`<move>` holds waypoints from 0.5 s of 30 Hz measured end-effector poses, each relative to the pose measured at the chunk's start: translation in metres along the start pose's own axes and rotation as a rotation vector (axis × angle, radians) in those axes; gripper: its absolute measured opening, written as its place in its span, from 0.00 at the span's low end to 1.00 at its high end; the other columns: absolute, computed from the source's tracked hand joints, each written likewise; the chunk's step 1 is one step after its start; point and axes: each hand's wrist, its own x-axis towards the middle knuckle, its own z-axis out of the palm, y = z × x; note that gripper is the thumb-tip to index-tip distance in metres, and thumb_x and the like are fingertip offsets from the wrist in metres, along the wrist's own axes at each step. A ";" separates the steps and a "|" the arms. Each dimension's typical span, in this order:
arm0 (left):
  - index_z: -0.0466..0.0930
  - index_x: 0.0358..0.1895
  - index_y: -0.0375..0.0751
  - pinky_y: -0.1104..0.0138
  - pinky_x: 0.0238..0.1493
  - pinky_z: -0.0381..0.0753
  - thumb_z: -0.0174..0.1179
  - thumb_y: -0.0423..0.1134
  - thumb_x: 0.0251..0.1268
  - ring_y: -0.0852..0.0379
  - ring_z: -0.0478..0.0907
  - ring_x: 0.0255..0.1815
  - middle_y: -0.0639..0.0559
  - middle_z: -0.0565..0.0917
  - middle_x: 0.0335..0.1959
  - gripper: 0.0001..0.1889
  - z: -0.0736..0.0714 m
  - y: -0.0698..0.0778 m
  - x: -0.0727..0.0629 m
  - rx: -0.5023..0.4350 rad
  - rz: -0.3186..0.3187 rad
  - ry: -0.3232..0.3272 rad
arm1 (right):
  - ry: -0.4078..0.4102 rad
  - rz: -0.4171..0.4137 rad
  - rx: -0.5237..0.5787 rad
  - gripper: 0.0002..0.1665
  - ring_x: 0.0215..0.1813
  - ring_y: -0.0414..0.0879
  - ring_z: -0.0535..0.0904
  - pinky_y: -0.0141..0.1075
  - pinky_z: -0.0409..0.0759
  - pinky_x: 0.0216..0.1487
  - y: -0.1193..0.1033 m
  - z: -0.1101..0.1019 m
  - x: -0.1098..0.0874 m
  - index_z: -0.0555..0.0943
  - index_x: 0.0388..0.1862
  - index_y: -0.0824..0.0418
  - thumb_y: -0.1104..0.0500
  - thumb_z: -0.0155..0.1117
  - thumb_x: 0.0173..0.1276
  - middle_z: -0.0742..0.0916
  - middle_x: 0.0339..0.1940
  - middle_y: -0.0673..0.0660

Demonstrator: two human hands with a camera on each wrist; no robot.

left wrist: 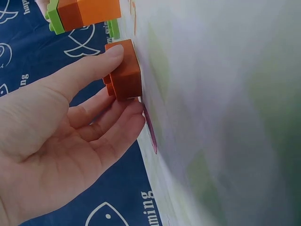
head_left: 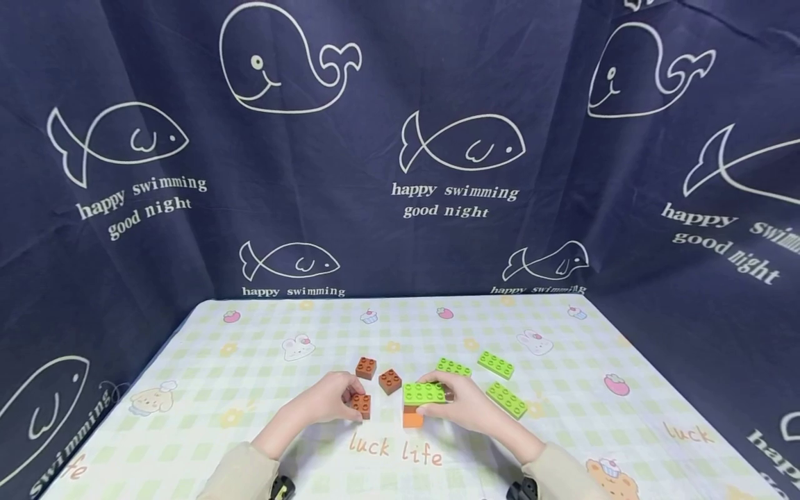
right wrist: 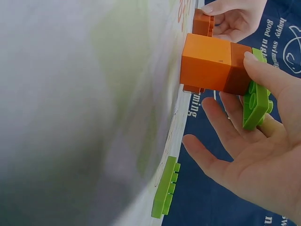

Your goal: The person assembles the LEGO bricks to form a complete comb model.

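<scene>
My left hand pinches a small brown building brick between thumb and fingers, low at the tabletop. In the left wrist view the thumb lies on one side of this brown brick, the fingertips by its other end. My right hand holds a stack from its right side, thumb in front and fingers behind. On top is a long green brick, overhanging to the right. Under it in the right wrist view come a brown brick and an orange block at the bottom.
Two loose brown bricks, one farther back and one nearer the stack, lie between the hands. Right of the stack lie three long green bricks. A patterned cloth covers the table, with a dark blue curtain behind.
</scene>
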 end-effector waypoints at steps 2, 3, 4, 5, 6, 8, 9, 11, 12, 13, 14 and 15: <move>0.80 0.39 0.36 0.71 0.35 0.74 0.72 0.34 0.43 0.59 0.72 0.33 0.54 0.78 0.32 0.17 0.000 0.001 0.000 0.003 0.000 0.003 | -0.006 0.006 0.022 0.28 0.49 0.47 0.78 0.42 0.78 0.50 0.000 0.000 0.000 0.78 0.53 0.56 0.45 0.68 0.56 0.83 0.50 0.51; 0.80 0.39 0.36 0.70 0.35 0.74 0.72 0.35 0.43 0.59 0.72 0.33 0.54 0.79 0.32 0.17 -0.001 0.001 0.000 0.002 0.000 0.005 | -0.008 0.010 0.033 0.28 0.51 0.48 0.78 0.44 0.78 0.53 0.000 0.000 -0.001 0.78 0.53 0.56 0.45 0.69 0.57 0.83 0.50 0.51; 0.80 0.39 0.36 0.70 0.35 0.75 0.72 0.35 0.44 0.59 0.72 0.33 0.54 0.79 0.32 0.17 -0.001 0.001 0.000 0.001 0.002 0.009 | -0.009 0.014 0.044 0.27 0.52 0.48 0.79 0.46 0.77 0.54 0.000 0.000 -0.001 0.78 0.53 0.56 0.45 0.69 0.57 0.84 0.50 0.51; 0.79 0.39 0.36 0.70 0.36 0.75 0.72 0.35 0.44 0.58 0.73 0.33 0.54 0.79 0.32 0.17 -0.001 0.002 -0.001 0.000 0.005 0.013 | -0.010 0.017 0.051 0.27 0.52 0.49 0.79 0.47 0.77 0.55 0.000 0.000 -0.001 0.78 0.53 0.56 0.46 0.69 0.57 0.84 0.50 0.51; 0.79 0.40 0.36 0.70 0.36 0.75 0.72 0.35 0.44 0.58 0.73 0.33 0.54 0.79 0.32 0.17 -0.001 0.002 -0.001 -0.003 0.007 0.016 | -0.011 0.018 0.057 0.27 0.52 0.50 0.79 0.48 0.77 0.55 0.000 0.000 -0.001 0.78 0.53 0.57 0.46 0.69 0.57 0.84 0.50 0.52; 0.79 0.40 0.36 0.69 0.36 0.76 0.72 0.37 0.45 0.58 0.74 0.34 0.54 0.79 0.33 0.18 -0.002 0.003 -0.001 -0.011 0.011 0.020 | -0.010 0.021 0.058 0.28 0.53 0.51 0.78 0.49 0.76 0.56 0.000 -0.001 -0.001 0.78 0.53 0.57 0.46 0.69 0.57 0.83 0.51 0.52; 0.78 0.41 0.36 0.69 0.36 0.77 0.71 0.37 0.45 0.58 0.74 0.34 0.53 0.79 0.33 0.18 -0.002 0.003 -0.001 -0.014 0.013 0.023 | -0.009 0.023 0.061 0.28 0.53 0.51 0.78 0.50 0.76 0.56 0.000 -0.001 -0.001 0.78 0.53 0.57 0.46 0.69 0.56 0.83 0.51 0.53; 0.78 0.42 0.36 0.69 0.37 0.77 0.71 0.38 0.46 0.58 0.75 0.34 0.53 0.80 0.34 0.19 -0.002 0.004 -0.001 -0.024 0.017 0.030 | -0.009 0.023 0.059 0.28 0.55 0.52 0.78 0.51 0.75 0.56 0.001 -0.001 -0.001 0.78 0.53 0.57 0.46 0.69 0.56 0.83 0.51 0.53; 0.78 0.43 0.36 0.69 0.37 0.78 0.71 0.39 0.47 0.58 0.75 0.34 0.53 0.80 0.34 0.19 -0.002 0.004 -0.001 -0.030 0.018 0.034 | -0.011 0.024 0.063 0.27 0.55 0.52 0.78 0.51 0.75 0.57 0.001 -0.001 -0.001 0.78 0.53 0.56 0.46 0.69 0.57 0.83 0.51 0.53; 0.78 0.44 0.36 0.69 0.37 0.78 0.70 0.39 0.47 0.58 0.75 0.35 0.53 0.80 0.35 0.20 -0.002 0.005 -0.001 -0.034 0.021 0.040 | -0.012 0.025 0.064 0.27 0.55 0.51 0.77 0.51 0.74 0.57 0.001 -0.001 -0.001 0.78 0.53 0.55 0.46 0.69 0.56 0.83 0.51 0.52; 0.78 0.44 0.35 0.69 0.37 0.78 0.70 0.39 0.48 0.58 0.75 0.35 0.52 0.80 0.36 0.20 -0.002 0.005 -0.001 -0.039 0.023 0.046 | -0.015 0.026 0.066 0.26 0.55 0.51 0.77 0.50 0.74 0.57 0.001 -0.001 -0.001 0.78 0.53 0.54 0.45 0.69 0.56 0.83 0.51 0.51; 0.78 0.44 0.35 0.69 0.37 0.77 0.70 0.39 0.49 0.58 0.75 0.35 0.52 0.80 0.36 0.20 -0.002 0.006 -0.001 -0.042 0.026 0.051 | -0.018 0.028 0.069 0.26 0.54 0.50 0.77 0.49 0.75 0.57 0.001 -0.001 -0.001 0.78 0.52 0.53 0.45 0.69 0.56 0.83 0.51 0.51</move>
